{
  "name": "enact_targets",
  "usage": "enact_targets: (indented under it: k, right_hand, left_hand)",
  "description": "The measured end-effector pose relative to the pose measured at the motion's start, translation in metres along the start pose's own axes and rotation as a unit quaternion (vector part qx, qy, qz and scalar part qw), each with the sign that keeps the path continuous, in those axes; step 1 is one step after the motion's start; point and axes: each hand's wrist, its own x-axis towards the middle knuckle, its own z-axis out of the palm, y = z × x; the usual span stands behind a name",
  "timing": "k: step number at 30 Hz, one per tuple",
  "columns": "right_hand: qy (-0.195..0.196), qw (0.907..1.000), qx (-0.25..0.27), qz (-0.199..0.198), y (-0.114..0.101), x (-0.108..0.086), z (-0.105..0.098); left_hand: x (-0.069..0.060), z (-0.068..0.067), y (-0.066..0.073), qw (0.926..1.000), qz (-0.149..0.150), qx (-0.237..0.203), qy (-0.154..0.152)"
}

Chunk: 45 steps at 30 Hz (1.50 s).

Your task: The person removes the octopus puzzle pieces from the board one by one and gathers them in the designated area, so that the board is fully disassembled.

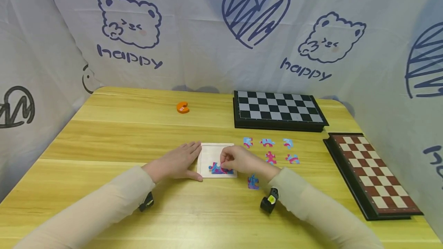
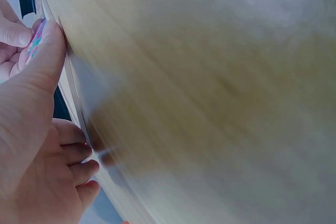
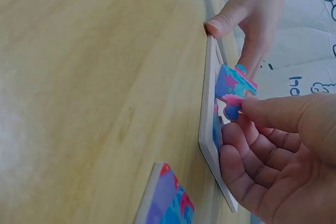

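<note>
A shallow white puzzle tray (image 1: 209,152) lies on the table in the head view. My left hand (image 1: 177,162) rests along its left side, fingers fairly straight, the thumb by the near left corner. Over the tray's near right part, my right hand (image 1: 240,159) pinches a blue, purple and pink jigsaw piece (image 3: 231,83) between thumb and fingers. That piece is tilted above the tray in the right wrist view. Another blue jigsaw piece (image 3: 216,129) sits in the tray, partly hidden by the right fingers.
Several loose jigsaw pieces (image 1: 267,142) lie right of the tray, and one more blue piece (image 1: 253,182) sits nearer. Behind them stands a black-and-white chessboard (image 1: 277,107); a brown-and-white one (image 1: 375,172) lies far right. An orange C-shaped object (image 1: 182,107) is at the back.
</note>
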Motion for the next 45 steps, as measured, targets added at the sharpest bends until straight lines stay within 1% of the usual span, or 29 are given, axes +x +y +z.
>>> enact_targets:
  k: [3, 8, 10, 16, 20, 22, 24, 29, 32, 39, 45]
  right_hand:
    - [0.0, 1.0, 0.006, 0.002, 0.0, -0.001, -0.001]
    - [-0.001, 0.9992, 0.038, 0.015, -0.002, -0.005, -0.006]
    - [0.002, 0.999, 0.043, 0.014, -0.002, -0.008, -0.009]
    - [0.017, 0.9993, 0.025, -0.024, 0.011, -0.018, -0.023]
    - [0.026, 0.9982, 0.028, -0.045, 0.02, -0.029, -0.031]
    - [0.031, 0.9979, 0.026, -0.05, 0.025, -0.034, -0.035]
    - [0.034, 0.9981, 0.025, -0.045, 0.031, -0.04, -0.038]
    - [0.039, 0.999, 0.014, -0.014, 0.045, -0.056, -0.047]
    - [0.039, 0.9992, 0.011, -0.006, 0.054, -0.067, -0.052]
    - [0.02, 0.9988, 0.043, 0.012, 0.068, -0.089, -0.062]
    - [-0.009, 0.9984, 0.053, 0.017, 0.078, -0.104, -0.067]
  left_hand:
    - [0.0, 0.0, 0.0, 1.0, -0.001, 0.001, -0.001]
    - [0.0, 0.0, 0.0, 1.0, -0.003, 0.001, -0.002]
    - [0.0, 0.0, 0.0, 1.0, -0.003, 0.002, -0.004]
    - [0.0, 0.0, 0.0, 1.0, -0.003, 0.006, -0.007]
    - [0.0, -0.001, 0.0, 1.0, -0.001, 0.005, -0.006]
    - [0.0, -0.001, 0.001, 1.0, -0.001, 0.005, -0.007]
    - [0.0, -0.001, 0.001, 1.0, 0.0, 0.005, -0.008]
    - [0.0, -0.001, 0.002, 0.9999, 0.001, 0.007, -0.009]
    - [0.0, -0.001, 0.002, 1.0, 0.002, 0.006, -0.007]
    - [0.0, -0.001, 0.001, 0.9999, 0.001, 0.007, -0.008]
    - [0.0, -0.001, 0.001, 0.9999, 0.004, 0.009, -0.005]
